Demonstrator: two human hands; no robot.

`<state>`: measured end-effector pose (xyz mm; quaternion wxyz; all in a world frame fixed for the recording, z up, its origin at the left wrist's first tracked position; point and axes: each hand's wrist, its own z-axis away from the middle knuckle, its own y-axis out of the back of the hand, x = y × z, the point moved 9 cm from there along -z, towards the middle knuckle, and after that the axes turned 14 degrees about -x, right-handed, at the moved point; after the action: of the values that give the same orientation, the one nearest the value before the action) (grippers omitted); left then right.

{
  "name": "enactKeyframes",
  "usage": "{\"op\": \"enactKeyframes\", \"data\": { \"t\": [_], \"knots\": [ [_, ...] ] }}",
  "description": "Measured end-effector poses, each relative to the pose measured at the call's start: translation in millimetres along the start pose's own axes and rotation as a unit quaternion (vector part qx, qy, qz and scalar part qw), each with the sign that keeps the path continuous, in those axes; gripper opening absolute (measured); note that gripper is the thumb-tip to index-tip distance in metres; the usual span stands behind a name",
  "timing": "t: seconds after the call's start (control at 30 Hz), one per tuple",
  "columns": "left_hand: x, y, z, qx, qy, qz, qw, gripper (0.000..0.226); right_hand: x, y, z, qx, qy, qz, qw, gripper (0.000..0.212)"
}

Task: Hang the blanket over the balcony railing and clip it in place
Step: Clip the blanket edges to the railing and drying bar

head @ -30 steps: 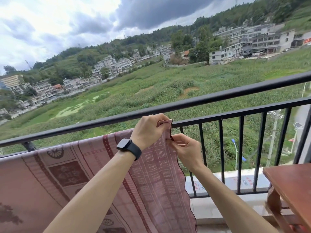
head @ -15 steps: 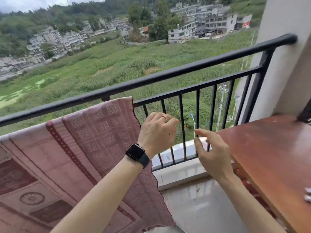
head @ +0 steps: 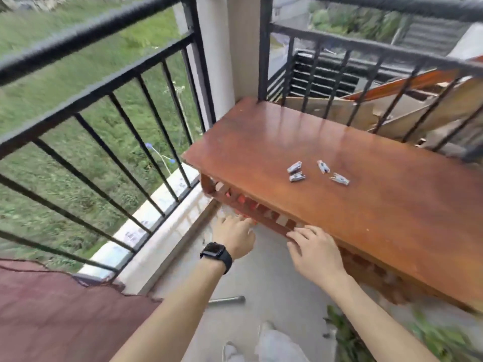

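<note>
The left hand, a dark watch on its wrist, hangs low with its fingers loosely spread and holding nothing, just in front of the near corner of the wooden table. The right hand is also bare and relaxed, fingers stretched toward the table's front edge (whether they touch it cannot be told). Half a second ago both hands were raised before the railing's bars, the left one loosely curled beside the blanket's edge. They have since dropped and moved right, and the view has swung with them. The blanket, which filled the left of the picture then, now shows only in the lower left corner against the railing, well apart from both hands. Four small grey clips lie in full view on the tabletop, close together. The pale ledge beyond the bars carries dark marks, too blurred to read; the watch face is dark.
</note>
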<state>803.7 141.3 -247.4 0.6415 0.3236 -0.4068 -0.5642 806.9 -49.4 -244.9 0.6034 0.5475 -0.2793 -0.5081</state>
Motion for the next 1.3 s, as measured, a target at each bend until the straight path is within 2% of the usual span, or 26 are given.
{"op": "enactKeyframes", "data": {
  "t": [0.1,0.3,0.47,0.67,0.8,0.9,1.0,1.13,1.2,1.3],
  "knots": [
    [21.2,-13.3,-28.7,-0.031,-0.036,0.019,0.999,0.037,36.3,-18.3,-0.8,-0.063,-0.041,-0.011,0.997,0.033],
    [51.2,-10.9,-107.5,-0.065,-0.040,0.055,0.996,0.039,108.9,-31.8,-53.9,-0.118,-0.086,-0.040,0.989,0.037],
    [63.7,-0.3,-223.4,-0.100,-0.011,0.062,0.993,0.045,151.5,-32.4,-166.6,-0.163,-0.044,-0.041,0.985,0.041],
    [73.8,13.4,-369.9,-0.124,0.042,0.062,0.990,0.048,181.2,-28.1,-308.6,-0.180,0.017,-0.072,0.981,0.047],
    [75.6,10.7,-432.2,-0.130,0.057,0.067,0.988,0.047,181.2,-43.5,-366.0,-0.234,0.083,-0.028,0.968,0.050],
    [77.0,-2.8,-451.7,-0.172,0.057,0.015,0.983,0.038,185.8,-62.2,-380.0,-0.294,0.101,0.032,0.950,0.046],
    [76.0,-11.7,-456.2,-0.175,0.065,0.015,0.982,0.035,188.1,-68.8,-383.5,-0.292,0.112,0.049,0.949,0.039],
    [70.2,-10.9,-449.9,-0.140,0.092,0.086,0.982,0.041,189.7,-71.8,-385.7,-0.261,0.112,0.036,0.958,0.030],
    [60.5,-10.9,-439.7,-0.140,0.114,0.134,0.974,0.041,192.0,-69.3,-385.2,-0.277,0.087,0.017,0.957,0.028],
    [43.5,-3.7,-409.1,-0.108,0.136,0.270,0.947,0.040,199.1,-54.2,-379.9,-0.295,0.021,-0.108,0.949,0.030]
  ]
}}
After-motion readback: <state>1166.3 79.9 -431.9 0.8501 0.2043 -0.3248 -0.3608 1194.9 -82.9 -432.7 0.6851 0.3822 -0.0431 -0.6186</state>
